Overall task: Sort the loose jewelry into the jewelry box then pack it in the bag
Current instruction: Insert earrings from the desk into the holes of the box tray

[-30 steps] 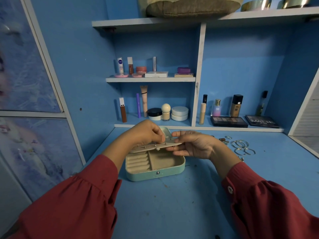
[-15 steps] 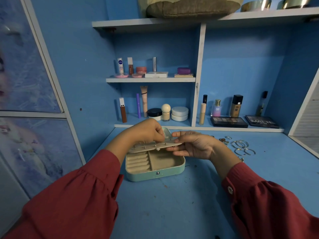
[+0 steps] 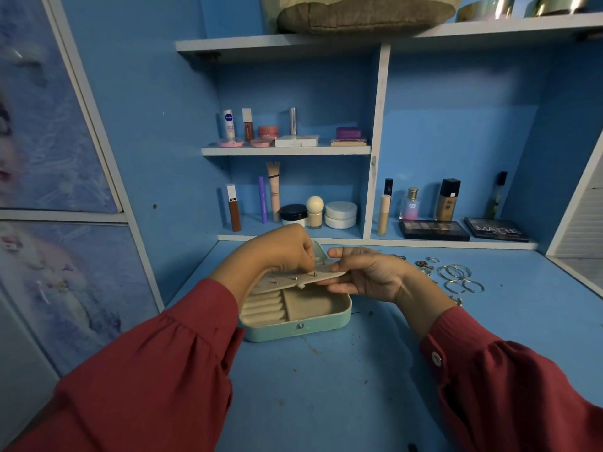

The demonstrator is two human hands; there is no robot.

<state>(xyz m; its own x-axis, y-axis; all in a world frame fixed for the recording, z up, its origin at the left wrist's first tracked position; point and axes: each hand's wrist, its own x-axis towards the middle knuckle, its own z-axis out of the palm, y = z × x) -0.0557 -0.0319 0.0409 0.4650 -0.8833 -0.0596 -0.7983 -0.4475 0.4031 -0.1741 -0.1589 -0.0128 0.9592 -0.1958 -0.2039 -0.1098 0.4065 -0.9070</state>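
A mint-green jewelry box (image 3: 295, 326) stands open on the blue desk, showing beige ring rolls and a bare compartment. Over it a beige earring flap (image 3: 303, 278) with several small studs is held level. My right hand (image 3: 365, 275) grips the flap's right end between thumb and fingers. My left hand (image 3: 280, 252) has its fingertips curled down onto the flap, pinching at a stud. Loose jewelry (image 3: 455, 275), silver hoops and small rings, lies on the desk to the right of my right wrist. No bag is identifiable.
Shelves at the back hold cosmetics: tubes, jars (image 3: 341, 214), bottles and two eyeshadow palettes (image 3: 434, 230). A brown cushion-like thing (image 3: 359, 13) sits on the top shelf. A blue cabinet wall stands on the left. Blue desk surface (image 3: 326, 386) stretches in front of the box.
Almost nothing has moved. Both hands stay on the flap above the box; my left fingertips have shifted only slightly on it.
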